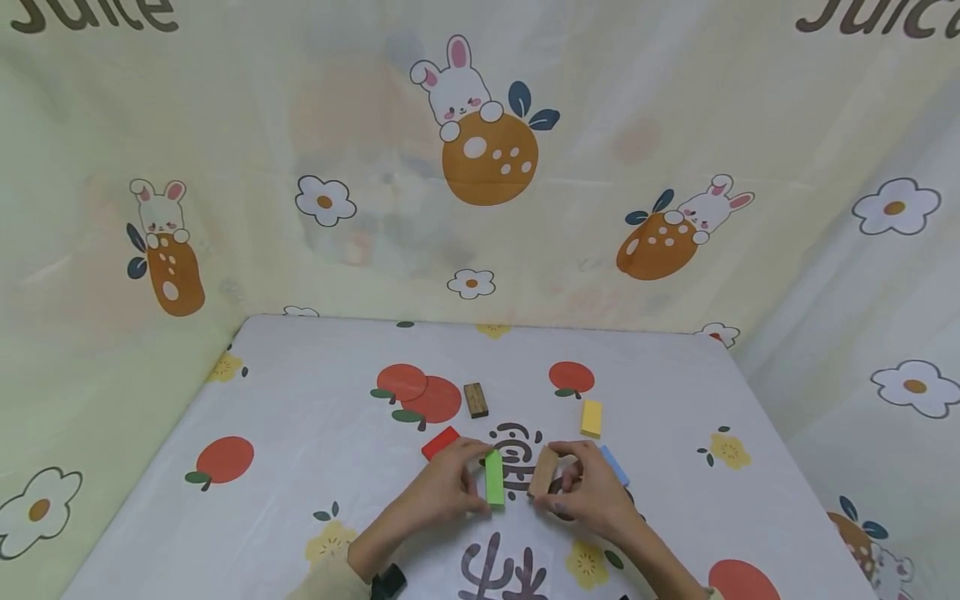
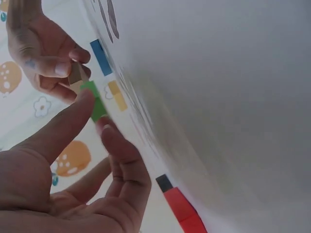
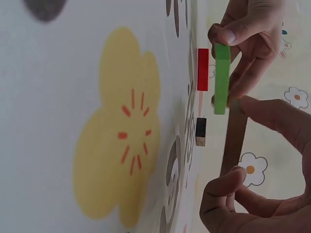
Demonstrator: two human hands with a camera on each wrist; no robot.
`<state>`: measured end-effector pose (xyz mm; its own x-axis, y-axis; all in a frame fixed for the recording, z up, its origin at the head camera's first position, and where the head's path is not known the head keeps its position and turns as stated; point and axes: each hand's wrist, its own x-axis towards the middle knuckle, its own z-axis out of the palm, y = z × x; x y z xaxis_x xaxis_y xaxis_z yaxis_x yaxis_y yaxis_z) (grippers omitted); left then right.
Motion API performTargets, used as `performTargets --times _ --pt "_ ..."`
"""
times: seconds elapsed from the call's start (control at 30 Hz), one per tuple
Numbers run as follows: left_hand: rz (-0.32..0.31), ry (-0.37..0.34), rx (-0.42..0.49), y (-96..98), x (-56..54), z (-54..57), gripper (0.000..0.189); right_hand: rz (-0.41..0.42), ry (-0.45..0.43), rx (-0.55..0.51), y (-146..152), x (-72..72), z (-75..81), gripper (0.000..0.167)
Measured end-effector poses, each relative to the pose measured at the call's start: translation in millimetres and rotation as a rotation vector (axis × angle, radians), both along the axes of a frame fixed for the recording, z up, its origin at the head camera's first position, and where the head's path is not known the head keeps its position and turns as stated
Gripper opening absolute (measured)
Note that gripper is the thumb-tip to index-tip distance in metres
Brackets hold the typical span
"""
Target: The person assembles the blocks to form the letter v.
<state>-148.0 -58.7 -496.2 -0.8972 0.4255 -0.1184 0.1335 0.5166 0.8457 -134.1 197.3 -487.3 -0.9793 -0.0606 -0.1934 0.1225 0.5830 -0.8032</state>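
Observation:
Between thumb and fingertips, my left hand (image 1: 453,479) pinches a green block (image 1: 494,479) by its two ends. A tan wooden block (image 1: 543,472) is held the same way in my right hand (image 1: 596,492), a small gap to the right of the green one in the head view. In the right wrist view the green block (image 3: 222,80) appears raised off the table, and the wooden block (image 3: 234,141) spans my right thumb and finger. Just behind my left hand lies a red block (image 1: 440,443); a blue block (image 1: 614,466) lies beside my right hand, partly hidden by it.
Farther back on the table (image 1: 300,400) lie a dark brown wooden block (image 1: 476,400) and a yellow block (image 1: 591,418). The table has a printed white cover. A patterned curtain (image 1: 375,250) rises at the back and along both sides.

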Motion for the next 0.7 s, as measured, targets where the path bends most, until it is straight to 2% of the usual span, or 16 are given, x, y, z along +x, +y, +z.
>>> performTargets --times 0.17,0.3,0.43,0.57,0.7 --pt "0.043 -0.045 0.089 -3.6 -3.4 1.8 0.084 -0.001 -0.006 -0.089 1 -0.5 -0.3 0.081" --pt "0.068 -0.053 0.142 -5.2 -6.8 1.8 0.087 -0.013 -0.013 -0.133 1 -1.6 -0.7 0.081" --pt "0.065 -0.051 0.168 -4.9 -10.0 1.3 0.086 -0.030 -0.014 -0.103 0 -2.6 0.0 0.083" --pt "0.068 -0.057 0.162 -6.3 -14.3 0.9 0.084 -0.047 -0.001 -0.052 -1 -3.8 0.3 0.085" --pt "0.076 -0.067 0.151 -7.6 -16.1 0.1 0.083 -0.057 0.000 -0.048 0 -4.7 0.0 0.085"
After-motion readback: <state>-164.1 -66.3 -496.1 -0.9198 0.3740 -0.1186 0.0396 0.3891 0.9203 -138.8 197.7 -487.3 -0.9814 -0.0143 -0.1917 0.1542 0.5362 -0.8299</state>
